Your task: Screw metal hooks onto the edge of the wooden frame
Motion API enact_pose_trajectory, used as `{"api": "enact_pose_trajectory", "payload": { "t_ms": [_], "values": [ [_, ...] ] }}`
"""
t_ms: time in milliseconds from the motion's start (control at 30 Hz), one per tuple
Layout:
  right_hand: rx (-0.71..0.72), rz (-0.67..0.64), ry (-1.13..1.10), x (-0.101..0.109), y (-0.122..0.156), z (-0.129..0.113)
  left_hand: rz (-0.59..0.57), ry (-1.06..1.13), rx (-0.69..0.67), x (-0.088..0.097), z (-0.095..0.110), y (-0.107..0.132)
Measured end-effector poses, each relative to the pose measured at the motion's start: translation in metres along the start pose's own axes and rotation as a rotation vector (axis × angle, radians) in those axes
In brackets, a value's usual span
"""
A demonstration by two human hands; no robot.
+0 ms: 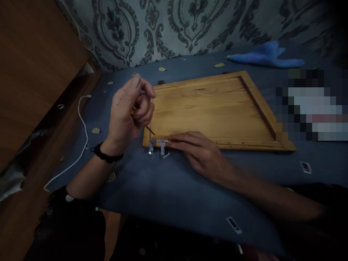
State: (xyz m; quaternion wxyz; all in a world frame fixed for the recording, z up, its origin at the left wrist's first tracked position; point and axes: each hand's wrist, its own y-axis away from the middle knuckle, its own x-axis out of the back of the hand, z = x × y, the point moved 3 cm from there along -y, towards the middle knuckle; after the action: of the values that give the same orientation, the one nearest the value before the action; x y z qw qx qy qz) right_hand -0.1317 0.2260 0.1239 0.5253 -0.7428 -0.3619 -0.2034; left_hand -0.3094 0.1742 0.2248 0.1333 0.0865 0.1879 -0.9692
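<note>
A wooden framed panel [201, 108] lies flat on the dark blue patterned cloth. Two small metal brackets [162, 142] sit side by side on its near edge, by the left corner. My left hand [132, 103] is closed around a screwdriver [150, 130]; a bit of yellow handle shows in the fist. Its dark shaft slants down toward the brackets, and whether the tip touches a screw I cannot tell. My right hand [201, 152] lies along the panel's near edge with fingers stretched out, the fingertips just right of the brackets.
Behind the panel lies a blue cloth-like thing [263, 56], close to the patterned wall covering [185, 21]. A white cable [87, 130] curves along the left side, beside brown wooden furniture [35, 72]. Something pixelated [312, 108] is at the right.
</note>
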Motion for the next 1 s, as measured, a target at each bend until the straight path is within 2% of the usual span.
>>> {"api": "enact_pose_trajectory", "payload": {
  "t_ms": [133, 233, 433, 567, 767, 867, 933, 1000],
  "values": [
    [-0.088, 0.043, -0.029, 0.002, 0.002, 0.006, 0.074, -0.016, 0.008, 0.009, -0.009, -0.001],
    [-0.112, 0.015, -0.043, 0.001, 0.001, 0.008, 0.105, -0.079, 0.008, 0.015, -0.014, -0.002],
    [-0.081, -0.115, 0.049, -0.005, -0.002, 0.007, 0.107, -0.172, -0.104, 0.028, -0.022, -0.007],
    [-0.044, -0.141, 0.1, -0.007, -0.002, 0.006, 0.144, -0.316, -0.158, 0.037, -0.025, -0.007],
    [-0.069, -0.167, 0.067, -0.008, -0.002, 0.008, 0.113, -0.659, -0.276, 0.045, -0.014, -0.009],
    [-0.078, -0.169, 0.062, -0.006, -0.004, 0.004, 0.106, -0.774, -0.238, 0.048, -0.004, -0.01],
    [-0.097, -0.193, 0.048, -0.006, -0.005, 0.001, 0.135, -0.838, -0.164, 0.052, 0.0, -0.009],
    [-0.134, -0.226, 0.054, -0.006, -0.005, 0.001, 0.124, -0.795, -0.146, 0.054, 0.002, -0.009]
  ]
}}
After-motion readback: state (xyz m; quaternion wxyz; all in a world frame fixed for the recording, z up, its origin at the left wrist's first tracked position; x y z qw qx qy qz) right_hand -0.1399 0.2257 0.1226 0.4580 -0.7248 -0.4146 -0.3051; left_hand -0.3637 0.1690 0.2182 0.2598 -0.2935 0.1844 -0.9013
